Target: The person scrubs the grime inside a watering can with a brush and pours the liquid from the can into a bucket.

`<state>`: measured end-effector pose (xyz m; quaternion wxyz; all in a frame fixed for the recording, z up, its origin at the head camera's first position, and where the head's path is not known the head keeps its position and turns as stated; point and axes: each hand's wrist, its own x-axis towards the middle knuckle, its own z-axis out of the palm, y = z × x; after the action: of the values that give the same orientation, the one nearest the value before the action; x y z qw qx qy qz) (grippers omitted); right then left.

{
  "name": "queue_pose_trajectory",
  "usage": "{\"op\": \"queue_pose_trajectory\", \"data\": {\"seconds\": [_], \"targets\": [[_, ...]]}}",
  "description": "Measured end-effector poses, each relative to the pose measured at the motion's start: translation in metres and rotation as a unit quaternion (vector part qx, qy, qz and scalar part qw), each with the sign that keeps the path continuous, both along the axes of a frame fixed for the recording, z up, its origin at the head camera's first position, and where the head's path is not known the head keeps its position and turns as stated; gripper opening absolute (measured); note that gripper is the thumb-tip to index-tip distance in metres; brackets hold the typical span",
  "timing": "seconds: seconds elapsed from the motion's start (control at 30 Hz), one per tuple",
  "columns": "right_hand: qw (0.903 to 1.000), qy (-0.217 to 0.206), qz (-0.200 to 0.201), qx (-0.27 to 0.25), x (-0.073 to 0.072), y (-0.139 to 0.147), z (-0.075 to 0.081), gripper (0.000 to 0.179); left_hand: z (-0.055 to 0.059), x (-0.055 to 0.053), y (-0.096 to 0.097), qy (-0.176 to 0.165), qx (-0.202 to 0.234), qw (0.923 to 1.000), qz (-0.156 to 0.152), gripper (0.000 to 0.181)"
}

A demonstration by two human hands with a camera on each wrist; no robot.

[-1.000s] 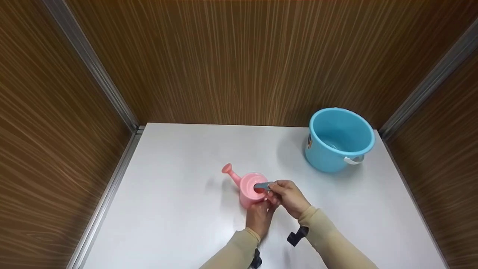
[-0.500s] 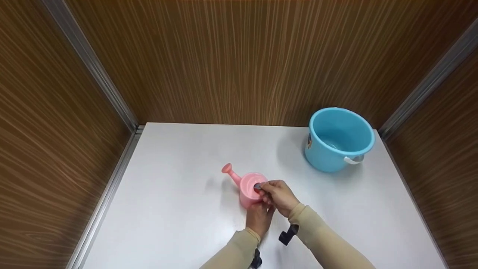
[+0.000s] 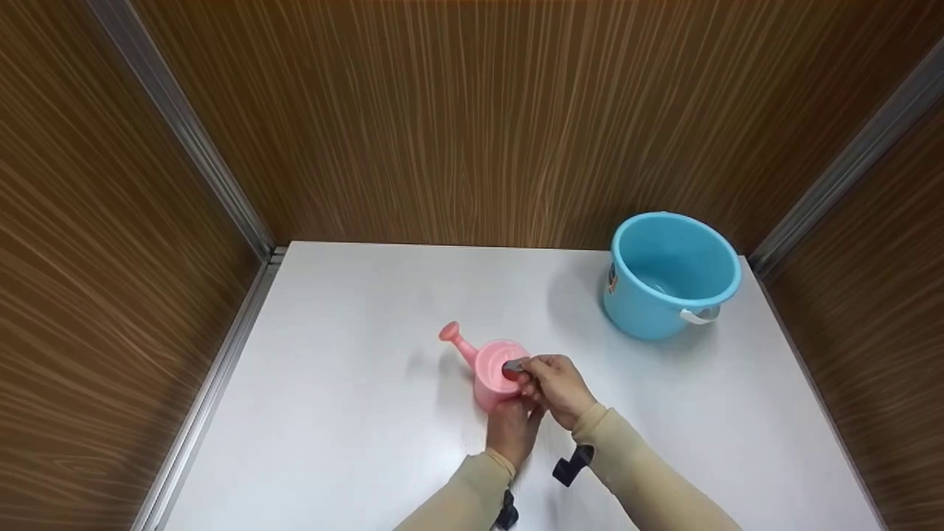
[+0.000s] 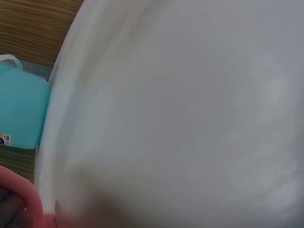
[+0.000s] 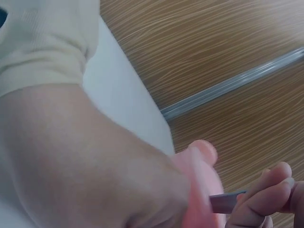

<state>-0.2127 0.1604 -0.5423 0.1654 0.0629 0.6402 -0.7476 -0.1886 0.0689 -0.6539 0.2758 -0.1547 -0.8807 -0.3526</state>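
Over the feed I see the left hand [image 3: 509,431] grip the pink watering can [image 3: 489,393] by its handle [image 4: 27,192], apparently steadying it upright on the table [image 3: 354,413], while the right hand [image 3: 559,388] pinches a grey tool [image 3: 514,365] at its open top, presumably for fine control.

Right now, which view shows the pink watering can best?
Head: the pink watering can shows there with its spout and most of its rim. Left wrist catches little more than its handle, lower left; right wrist shows it partly blocked and cut off.
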Motion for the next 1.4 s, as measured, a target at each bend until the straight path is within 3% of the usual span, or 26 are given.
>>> {"op": "queue_pose_trajectory", "data": {"seconds": [0.27, 0.53, 0.7, 0.83, 1.03, 1.2, 1.4], "targets": [[0.9998, 0.009, 0.012, -0.015, 0.003, 0.01, 0.004, 0.017, 0.002, -0.002, -0.001, -0.006, 0.013, 0.9997, -0.019, 0.008], [0.9992, 0.021, 0.022, -0.025, 0.008, 0.024, 0.005, 0.018, 0.006, 0.001, -0.004, -0.049, 0.013, 0.9984, -0.023, 0.006], [0.9992, 0.029, 0.023, -0.012, 0.004, 0.02, 0.002, 0.017, 0.004, 0.001, -0.003, -0.024, 0.006, 0.9996, -0.012, 0.007], [0.9989, 0.031, 0.034, 0.011, -0.003, 0.014, -0.002, 0.017, 0.002, 0.001, -0.002, -0.002, 0.017, 0.9997, -0.017, 0.011], [0.9956, 0.026, 0.054, 0.072, -0.01, 0.009, -0.003, 0.017, 0.001, 0.002, -0.001, -0.004, 0.014, 0.9997, -0.017, 0.015], [0.9933, 0.029, 0.066, 0.09, -0.013, 0.009, -0.002, 0.017, 0.003, 0.001, -0.003, -0.007, 0.015, 0.9997, -0.016, 0.015], [0.9814, 0.069, 0.067, 0.166, -0.012, 0.011, -0.001, 0.019, 0.001, 0.0, -0.004, -0.013, 0.023, 0.9994, -0.023, 0.014]]}}
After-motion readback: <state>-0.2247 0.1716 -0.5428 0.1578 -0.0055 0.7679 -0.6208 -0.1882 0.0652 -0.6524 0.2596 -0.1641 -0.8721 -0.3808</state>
